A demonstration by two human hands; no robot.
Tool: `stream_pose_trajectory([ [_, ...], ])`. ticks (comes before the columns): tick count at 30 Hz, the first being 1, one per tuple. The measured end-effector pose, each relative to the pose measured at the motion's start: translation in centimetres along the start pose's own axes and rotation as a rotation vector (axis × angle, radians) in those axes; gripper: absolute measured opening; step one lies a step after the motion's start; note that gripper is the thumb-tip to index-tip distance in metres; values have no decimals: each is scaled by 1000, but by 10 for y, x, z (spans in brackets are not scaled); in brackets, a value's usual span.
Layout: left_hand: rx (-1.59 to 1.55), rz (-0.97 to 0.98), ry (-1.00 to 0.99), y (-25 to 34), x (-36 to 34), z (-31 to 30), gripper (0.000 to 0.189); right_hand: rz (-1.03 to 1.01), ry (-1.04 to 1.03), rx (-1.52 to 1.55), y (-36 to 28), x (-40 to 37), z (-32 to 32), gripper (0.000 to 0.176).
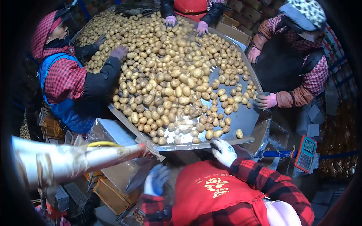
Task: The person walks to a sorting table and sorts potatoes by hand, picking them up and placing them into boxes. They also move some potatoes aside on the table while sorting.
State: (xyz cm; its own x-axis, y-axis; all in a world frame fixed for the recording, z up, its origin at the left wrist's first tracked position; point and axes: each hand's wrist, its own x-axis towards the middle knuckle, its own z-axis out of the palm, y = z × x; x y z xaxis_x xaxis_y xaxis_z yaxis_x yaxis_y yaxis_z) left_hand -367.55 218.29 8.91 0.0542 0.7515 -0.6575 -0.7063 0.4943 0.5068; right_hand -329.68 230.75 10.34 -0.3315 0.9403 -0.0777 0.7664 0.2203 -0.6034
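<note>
My right hand [225, 152], in a white glove, rests at the near metal rim of the sorting table [241, 141], its fingers partly spread and nothing seen in them. Just beyond its fingertips lie several potatoes [218, 133] at the edge of a large heap. Lower and to the left, my left hand [157, 180] hangs off the table in a blue-grey and white glove. Its fingers look stretched out and somewhat blurred, with no object visible in them. It is near a plastic-lined carton [124, 173].
Three co-workers stand around the table, one at the left [64, 75], one at the far side [190, 7], one at the right [292, 56]. A taped white pole [75, 160] crosses the lower left. A red-framed scale display [306, 153] stands at the right.
</note>
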Motion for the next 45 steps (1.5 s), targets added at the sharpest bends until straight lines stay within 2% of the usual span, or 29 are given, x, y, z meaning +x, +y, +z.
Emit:
stream_pose_trajectory([
  [2,198,17,-47,-2,21,81,58,-144,143,-78,-1,24,-2,54],
  [3,237,40,-58,-8,37,104,59,-98,68,-82,1,37,1,60],
  [5,393,72,-97,-12,73,128,48,-84,128,-47,-19,71,-8,59],
  [7,417,88,-76,-20,116,134,46,-174,225,-68,-3,109,13,62],
  [9,544,101,68,-23,131,136,40,-196,112,-145,-1,142,17,68],
  [11,488,49,157,-18,134,142,39,-268,171,-177,14,182,54,65],
  [13,518,69,185,-17,139,143,40,-219,241,-342,2,223,60,65],
  [14,525,73,207,-17,140,145,40,-201,229,-276,-10,246,61,66],
  [17,518,74,264,-21,144,142,40,-312,184,-271,-36,299,78,60],
  [19,495,69,275,-20,145,139,39,-368,112,-124,-52,289,75,58],
  [20,464,27,306,-18,145,142,39,-423,193,-90,-56,277,71,57],
  [21,473,31,315,-19,145,141,40,-474,147,-54,-51,258,64,56],
  [24,497,31,300,-21,145,136,46,-469,106,-93,-11,183,12,50],
  [25,489,33,278,-18,143,139,40,-428,73,-95,13,159,-7,49],
  [27,478,20,274,-17,144,138,41,-266,-29,7,77,124,-40,51],
  [29,479,20,266,-17,143,139,40,192,-6,-210,118,87,-64,59],
  [31,505,44,241,-17,141,139,40,255,427,-388,167,92,-44,65],
  [33,507,32,243,-15,140,140,41,377,465,-54,207,136,-26,74],
  [35,554,64,223,-18,142,136,50,542,410,-245,169,181,-21,77],
  [37,553,93,208,-20,140,134,51,508,213,-107,139,195,-33,79],
  [38,558,101,213,-22,141,134,52,421,219,-243,134,188,-13,79],
  [39,568,98,186,-22,142,129,55,360,67,-313,116,180,-11,76],
  [41,562,108,200,-24,141,127,56,183,35,-442,86,152,-2,71],
  [42,535,121,222,-25,142,131,48,140,34,-442,82,138,9,69],
  [43,522,144,210,-27,142,129,48,98,37,-444,82,127,17,66],
  [45,523,162,196,-26,141,132,49,-14,-7,-469,80,94,1,57],
])
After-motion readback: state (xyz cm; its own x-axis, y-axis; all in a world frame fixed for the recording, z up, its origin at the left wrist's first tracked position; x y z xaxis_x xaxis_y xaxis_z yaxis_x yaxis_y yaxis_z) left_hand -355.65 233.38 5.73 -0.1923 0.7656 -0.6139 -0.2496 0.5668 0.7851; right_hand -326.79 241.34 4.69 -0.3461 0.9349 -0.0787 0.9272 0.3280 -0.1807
